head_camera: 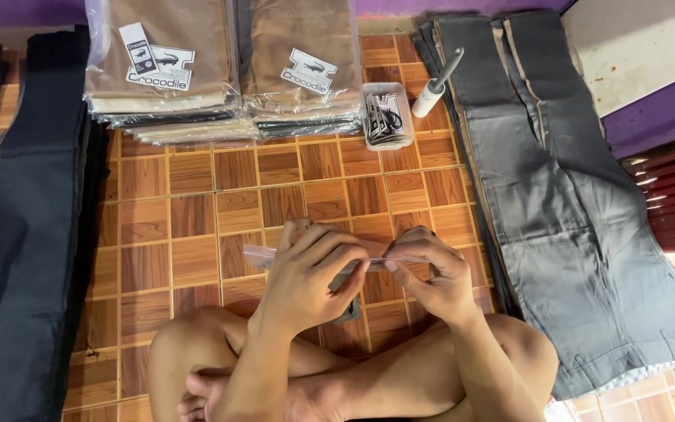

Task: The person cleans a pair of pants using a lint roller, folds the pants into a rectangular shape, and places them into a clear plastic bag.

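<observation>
Clear plastic bag (pixel 263 256) pinched between both hands; white tray (pixel 387 117) holds tags.

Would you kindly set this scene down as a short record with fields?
Setting: wood-pattern tiled floor, person seated cross-legged
Left hand: grips a small clear plastic bag
Right hand: fingers pinch the same bag's other end
Far side: two stacks of bagged folded tan trousers
Beside the stacks: small clear box of tags, lint roller
Right: grey trousers laid flat
Left: dark trousers

Two clear-bagged tan garment stacks (pixel 228 66), white labels (pixel 162 59), top centre.
</observation>
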